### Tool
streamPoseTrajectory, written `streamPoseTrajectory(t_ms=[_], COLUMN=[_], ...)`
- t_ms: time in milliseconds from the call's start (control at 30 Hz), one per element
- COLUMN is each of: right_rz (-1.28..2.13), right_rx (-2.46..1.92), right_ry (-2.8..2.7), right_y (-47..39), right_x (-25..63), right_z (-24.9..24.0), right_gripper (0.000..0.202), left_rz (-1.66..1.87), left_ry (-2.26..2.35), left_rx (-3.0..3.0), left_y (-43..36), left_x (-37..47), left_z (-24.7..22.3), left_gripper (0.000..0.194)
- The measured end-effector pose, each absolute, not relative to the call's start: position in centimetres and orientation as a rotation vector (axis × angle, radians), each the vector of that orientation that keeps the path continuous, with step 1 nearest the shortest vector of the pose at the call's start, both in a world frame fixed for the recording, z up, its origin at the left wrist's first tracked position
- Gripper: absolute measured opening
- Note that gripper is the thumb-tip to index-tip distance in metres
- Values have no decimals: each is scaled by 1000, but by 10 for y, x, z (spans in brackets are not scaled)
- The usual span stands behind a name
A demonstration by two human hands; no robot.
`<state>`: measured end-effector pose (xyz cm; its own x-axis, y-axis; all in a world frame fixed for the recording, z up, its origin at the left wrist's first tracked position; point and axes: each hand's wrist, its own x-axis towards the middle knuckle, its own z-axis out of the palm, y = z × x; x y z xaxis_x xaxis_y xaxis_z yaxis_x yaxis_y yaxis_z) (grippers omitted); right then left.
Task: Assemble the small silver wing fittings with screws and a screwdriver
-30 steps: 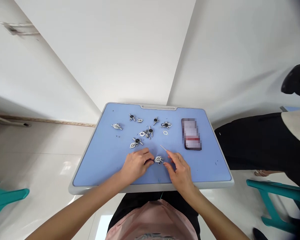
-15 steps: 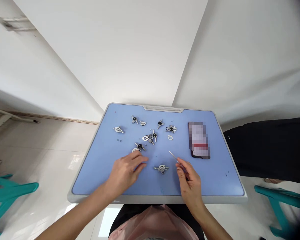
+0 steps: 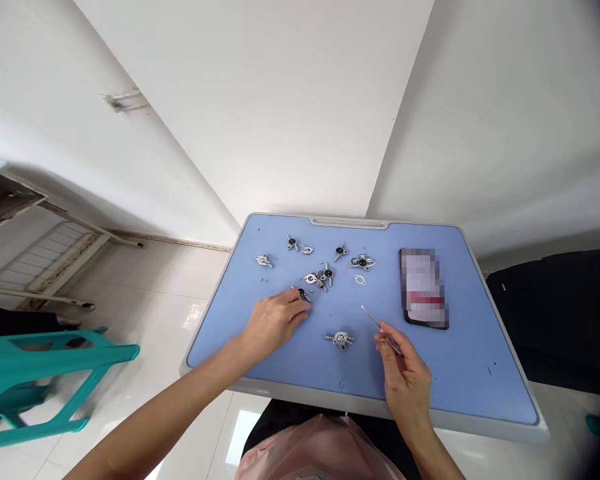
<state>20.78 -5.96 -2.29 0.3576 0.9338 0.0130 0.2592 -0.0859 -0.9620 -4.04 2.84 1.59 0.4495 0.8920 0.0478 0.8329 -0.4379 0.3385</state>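
Observation:
Pinched between the fingers of my right hand point(image 3: 405, 377) is a thin metal screwdriver point(image 3: 371, 316), its tip pointing up and left over the table. My left hand point(image 3: 276, 321) reaches over a metal valve part with a black centre point(image 3: 301, 293); its fingertips are at that part and partly cover it, so their grip is unclear. One metal valve point(image 3: 341, 339) lies between my hands. Farther back are several similar parts, among them a valve point(image 3: 263, 261) at the left, a cluster point(image 3: 325, 275) in the middle and a flat oval plate point(image 3: 361, 280).
A phone point(image 3: 424, 288) lies at the right of the blue table point(image 3: 480, 360). Tiny screws are scattered among the parts. A teal stool point(image 3: 65, 360) stands at the left, and dark cloth point(image 3: 560, 313) shows at the right. A wall rises behind the table.
The view has turned left, so the table appears farther right. My left hand has come closer over the black-centred part. More of the screwdriver shows in my right hand.

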Motion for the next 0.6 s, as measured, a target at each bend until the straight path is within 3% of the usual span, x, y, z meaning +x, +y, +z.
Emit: streamPoseTrajectory(t_ms=[267,400,533,600], right_rz=[974,1233,1426,1434], right_rx=[-1506,-1266,-1169,-1172], right_ry=[-854,-552,-631,-833], right_y=[-57,-57,-68,-74], right_x=[207,205,193,186], right_z=[-15,10,31,36], right_gripper=[37,35,53,47], left_rz=[372,674,548,534], left_ry=[1541,1311,1005,929], left_rx=[2310,1686,1098,1005], left_y=[26,5,-27,-39], left_x=[-36,-30,-12,-1], left_z=[19,41,54,55], left_gripper=[31,27,45,50])
